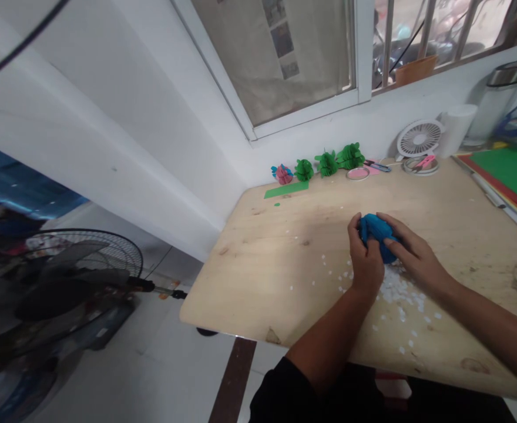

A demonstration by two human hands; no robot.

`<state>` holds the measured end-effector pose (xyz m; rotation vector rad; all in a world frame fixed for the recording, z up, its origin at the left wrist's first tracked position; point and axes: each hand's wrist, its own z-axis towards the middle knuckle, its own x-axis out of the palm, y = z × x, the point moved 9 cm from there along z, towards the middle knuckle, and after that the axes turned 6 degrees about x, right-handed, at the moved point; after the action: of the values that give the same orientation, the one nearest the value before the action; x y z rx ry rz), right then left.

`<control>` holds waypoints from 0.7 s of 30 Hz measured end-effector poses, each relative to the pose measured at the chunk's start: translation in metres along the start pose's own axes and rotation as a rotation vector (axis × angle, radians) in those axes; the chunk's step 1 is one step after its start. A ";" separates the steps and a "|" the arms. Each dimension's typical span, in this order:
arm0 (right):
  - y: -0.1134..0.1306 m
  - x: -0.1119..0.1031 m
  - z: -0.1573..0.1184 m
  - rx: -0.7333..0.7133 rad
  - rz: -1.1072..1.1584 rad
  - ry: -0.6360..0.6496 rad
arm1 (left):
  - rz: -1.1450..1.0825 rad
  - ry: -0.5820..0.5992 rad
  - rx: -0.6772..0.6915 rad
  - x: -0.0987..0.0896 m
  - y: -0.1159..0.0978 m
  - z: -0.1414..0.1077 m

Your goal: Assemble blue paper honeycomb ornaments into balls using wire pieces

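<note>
Writing: small prints behind the window pane (300,64) blurred, too small to read. Containers: clear jar (492,111) with metal lid at the table's far right, contents cannot be told; orange-brown pot (416,70) beyond the window bars, inside not visible. Blue paper piece (378,228): rounded, compact, held over the table (241,264) right of its middle, by the white scraps (397,291); contact with the tabletop cannot be told. Long axis appears to slope from upper left to lower right; which end is front, unclear. Grip: left hand (367,264) closed on its left side, thumb on the near face; right hand (412,249) closed on its right side, thumb also on the near face. Along the wall: pink-and-blue figure (284,174), three green figures (327,164), then white fan (419,140)
</note>
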<state>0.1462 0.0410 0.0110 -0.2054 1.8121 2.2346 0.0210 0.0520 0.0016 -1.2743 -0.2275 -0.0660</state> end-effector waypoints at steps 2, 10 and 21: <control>0.001 0.003 -0.001 -0.017 -0.019 0.014 | 0.019 -0.002 -0.004 0.001 -0.002 -0.001; -0.001 0.014 -0.007 -0.052 -0.083 0.044 | 0.083 -0.016 0.009 0.002 -0.005 -0.004; 0.003 0.014 -0.009 -0.081 -0.137 0.009 | 0.007 -0.027 -0.005 0.003 0.002 -0.007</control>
<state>0.1311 0.0333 0.0080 -0.3455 1.6599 2.2158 0.0254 0.0464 -0.0014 -1.2814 -0.2460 -0.0433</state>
